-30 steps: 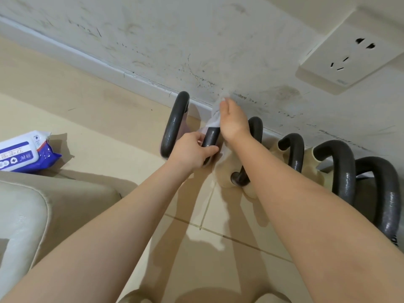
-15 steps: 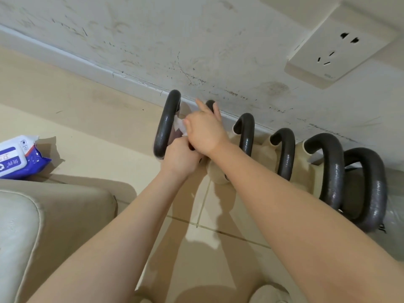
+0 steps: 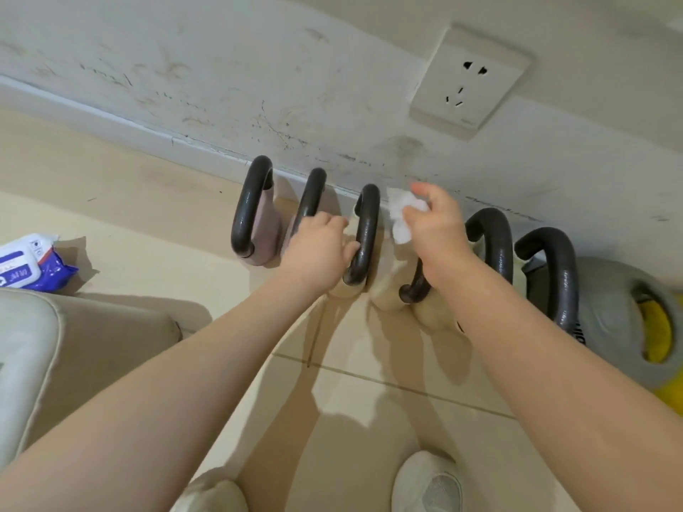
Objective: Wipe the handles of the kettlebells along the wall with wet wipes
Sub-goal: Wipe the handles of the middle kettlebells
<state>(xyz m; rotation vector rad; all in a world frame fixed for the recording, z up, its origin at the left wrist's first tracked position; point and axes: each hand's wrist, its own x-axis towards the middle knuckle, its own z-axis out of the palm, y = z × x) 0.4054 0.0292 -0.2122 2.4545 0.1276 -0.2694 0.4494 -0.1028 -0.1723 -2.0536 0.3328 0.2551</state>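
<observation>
Several kettlebells with dark curved handles stand in a row along the wall. My left hand (image 3: 319, 249) curls its fingers around the lower part of the third handle (image 3: 367, 230). My right hand (image 3: 436, 225) holds a crumpled white wet wipe (image 3: 401, 216) just right of that handle's top, apart from it. The first handle (image 3: 249, 208) on a pink bell and the second handle (image 3: 312, 195) stand to the left. The fourth handle (image 3: 415, 286) is mostly hidden behind my right wrist. Two thicker handles (image 3: 493, 240) (image 3: 558, 267) follow on the right.
A blue-and-white pack of wet wipes (image 3: 31, 264) lies on the tiled floor at the left. A beige cushioned seat (image 3: 74, 338) fills the lower left. A wall socket (image 3: 467, 83) sits above the row. A grey and yellow kettlebell body (image 3: 621, 327) is far right. My shoes (image 3: 425, 482) are below.
Both hands left the second handle and moved right: my left hand now grips the third handle, and my right hand carries the wipe to its right side. The view shifted right.
</observation>
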